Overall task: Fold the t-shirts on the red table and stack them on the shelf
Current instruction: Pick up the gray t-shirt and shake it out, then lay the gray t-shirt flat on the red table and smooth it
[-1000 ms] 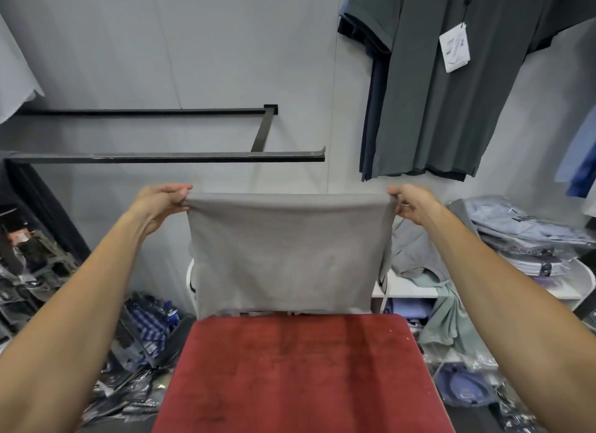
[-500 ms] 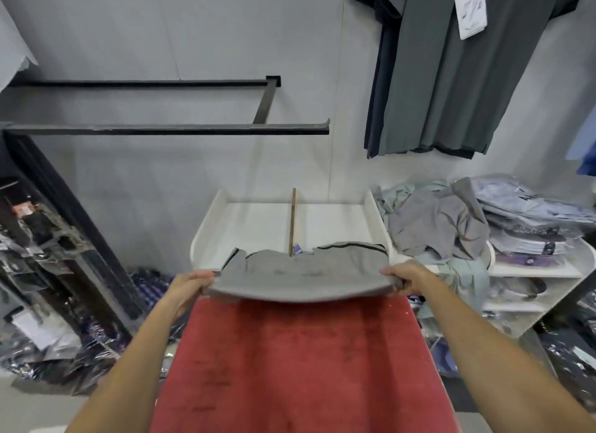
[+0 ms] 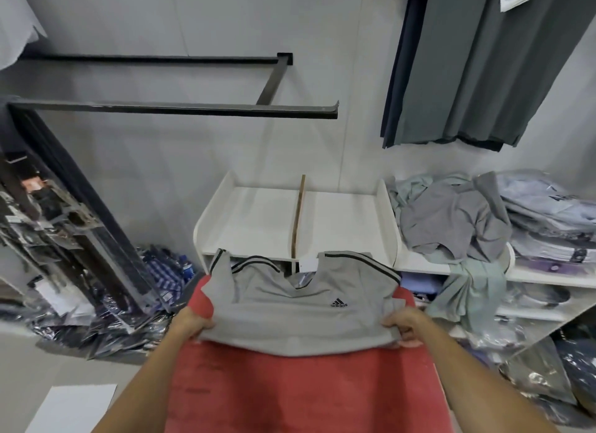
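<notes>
A grey t-shirt [image 3: 300,310] with black shoulder stripes and a small black logo lies folded across the far end of the red table [image 3: 290,390], its collar hanging past the far edge. My left hand [image 3: 190,323] grips the shirt's near left corner. My right hand [image 3: 403,327] grips the near right corner. Just beyond the table stands the white shelf [image 3: 251,229] with a wooden divider [image 3: 298,216] down its middle; both of its compartments hold nothing.
A heap of unfolded grey and pale green shirts [image 3: 451,226] lies on a white rack to the right, beside stacked packaged shirts [image 3: 548,226]. Dark shirts [image 3: 467,61] hang on the wall above. A black rail [image 3: 174,108] juts from the wall. Bagged clothes cover the floor at left.
The shirt came down from hanging upright in the air onto the far end of the table, front side up. Both hands dropped and drew back toward me with its near corners.
</notes>
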